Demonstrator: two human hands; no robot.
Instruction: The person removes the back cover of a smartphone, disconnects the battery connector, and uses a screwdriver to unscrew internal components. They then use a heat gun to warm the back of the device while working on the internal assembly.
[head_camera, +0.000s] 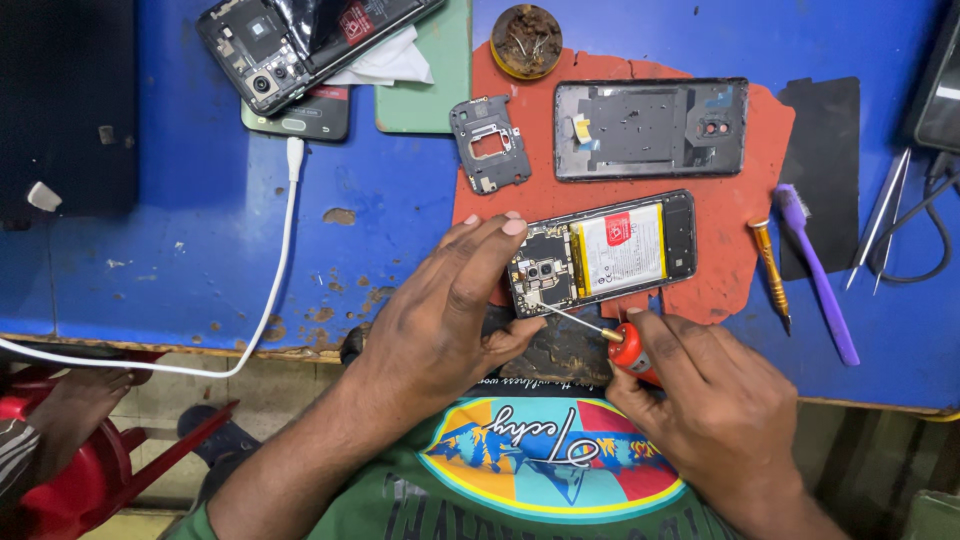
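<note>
A: Head view. Where's the opened phone (603, 254)?

B: On the red mat (740, 150), desk (180, 220) edge. Left hand (445, 310) fingers pressed on the phone's camera end, steadying it.

A: Right hand (715, 400)?

B: Fingers clenched round a red screwdriver (610, 338), tip touching the phone's lower corner.

A: Nearby?

B: Back cover (650, 128) just above the phone; purple brush (818, 275) to its right.
</note>
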